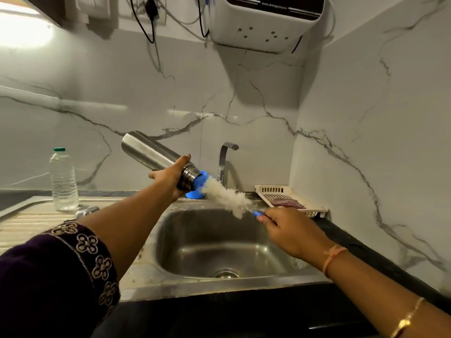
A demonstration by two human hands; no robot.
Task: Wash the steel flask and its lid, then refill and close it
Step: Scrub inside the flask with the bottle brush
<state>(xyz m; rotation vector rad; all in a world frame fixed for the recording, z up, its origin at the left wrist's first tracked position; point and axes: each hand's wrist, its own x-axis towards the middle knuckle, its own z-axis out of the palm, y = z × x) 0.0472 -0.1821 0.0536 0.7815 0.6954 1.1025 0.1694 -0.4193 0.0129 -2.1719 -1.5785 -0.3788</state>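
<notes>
The flask (151, 152) is held in the air above the back edge of the sink (185, 230). It is tilted so that its base points up and left and its open neck points down toward the basin, most likely so that water and suds drain there and not onto the counter (353, 245). It is taken near the neck by the left hand (170, 178), whose grip is wrapped round the steel body, thumb on top.

The white bristles of a bottle brush (224, 195) are met at the flask's mouth. Whether the tip is inside the opening cannot be told. The brush's blue handle is pinched in the grip of the right hand (290, 230) and is lined up with the neck, apparently so that it can be pushed straight in.

A blue object (195, 193), perhaps the lid, is seen behind the mouth, beside the tap (225, 157). A plastic water bottle (63, 181) stands well apart on the left.
</notes>
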